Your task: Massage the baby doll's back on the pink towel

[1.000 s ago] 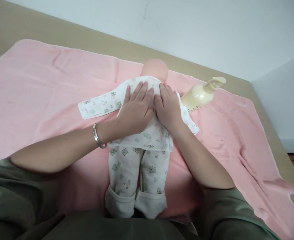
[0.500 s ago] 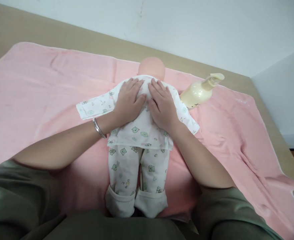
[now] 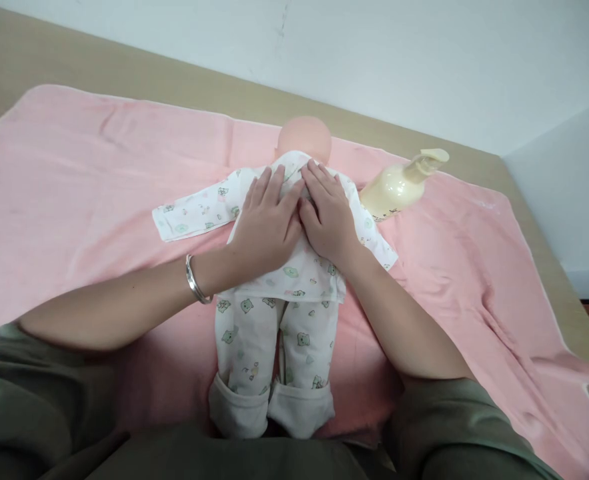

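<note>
A baby doll (image 3: 304,137) lies with its bald head away from me, its face out of sight. It wears a white printed top (image 3: 304,283) and matching trousers (image 3: 254,333) with turned-up cuffs. My left hand (image 3: 267,223) rests flat on the top's upper middle, fingers spread and pointing toward the head. Just right of it, my right hand (image 3: 329,217) also lies flat on the top, fingers stretched out. The two hands meet or nearly meet at the thumbs. Neither one grips anything.
Under the doll is a pink blanket (image 3: 99,167) spread over a wooden table (image 3: 174,83). A pale yellow pump bottle (image 3: 394,190) leans or lies by the doll's right-side sleeve. Behind the table stands a white wall (image 3: 374,60).
My left hand has slid right and slightly toward me, closer to my right hand, with its fingers more spread. My right hand has barely moved.
</note>
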A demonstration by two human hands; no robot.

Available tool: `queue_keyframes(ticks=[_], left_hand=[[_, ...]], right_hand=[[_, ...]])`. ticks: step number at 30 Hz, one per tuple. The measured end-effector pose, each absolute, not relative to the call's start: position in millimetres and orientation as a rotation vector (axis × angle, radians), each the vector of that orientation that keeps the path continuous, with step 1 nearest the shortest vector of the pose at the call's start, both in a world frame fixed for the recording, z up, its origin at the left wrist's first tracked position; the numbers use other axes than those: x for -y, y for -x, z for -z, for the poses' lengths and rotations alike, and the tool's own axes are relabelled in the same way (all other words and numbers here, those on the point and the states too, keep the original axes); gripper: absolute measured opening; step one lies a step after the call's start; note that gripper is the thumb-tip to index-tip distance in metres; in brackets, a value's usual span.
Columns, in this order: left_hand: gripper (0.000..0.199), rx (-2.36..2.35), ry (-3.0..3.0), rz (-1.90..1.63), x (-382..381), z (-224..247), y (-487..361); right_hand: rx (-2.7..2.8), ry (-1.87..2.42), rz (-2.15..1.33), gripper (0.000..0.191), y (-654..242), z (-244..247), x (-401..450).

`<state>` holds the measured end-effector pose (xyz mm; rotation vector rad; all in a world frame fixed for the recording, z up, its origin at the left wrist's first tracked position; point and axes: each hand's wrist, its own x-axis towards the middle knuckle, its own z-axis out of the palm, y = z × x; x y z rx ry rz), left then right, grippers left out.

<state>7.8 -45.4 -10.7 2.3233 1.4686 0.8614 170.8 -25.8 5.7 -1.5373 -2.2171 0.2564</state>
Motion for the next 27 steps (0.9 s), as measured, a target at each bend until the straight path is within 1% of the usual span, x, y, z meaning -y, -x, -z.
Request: queue_keyframes(ticks=[4, 7, 9, 12, 16, 19, 23, 27], left_hand=[[0.06, -1.428, -2.353, -0.871, 54.2, 9.9, -10.2], [0.065, -1.42, -2.277, -0.877, 40.7, 16.0, -5.0], [0.065, -1.413, -2.217, -0.907, 25.3, 22.4, 0.8], [0.061, -1.431, -2.149, -0.952, 0.9, 32.2, 10.4], [0.062, -1.479, -2.14, -0.974, -13.3, 36.5, 17.0], [0.062, -1.498, -2.188, -0.914, -1.8, 30.3, 13.7], [0.06, -1.444, -2.264, -0.876, 31.2, 14.7, 1.3], [0.064, -1.412, -2.339, -0.795, 50.5, 4.5, -9.0]], right_hand=[[2.227, 1.528, -0.279, 0.061, -172.0, -6.8, 24.5], [2.2, 1.572, -0.316, 0.061, -168.1, -8.1, 27.9], [2.175, 1.63, -0.306, 0.061, -161.3, -10.4, 36.9], [2.223, 1.679, -0.194, 0.062, -147.2, -15.5, 60.2], [2.324, 1.635, -0.047, 0.062, -134.9, -21.2, 83.5], [2.331, 1.634, -0.142, 0.062, -139.3, -22.1, 74.7], [2.342, 1.579, -0.36, 0.068, -160.8, -18.5, 40.1], [2.379, 1.465, -0.407, 0.068, -177.5, -15.0, 18.3]])
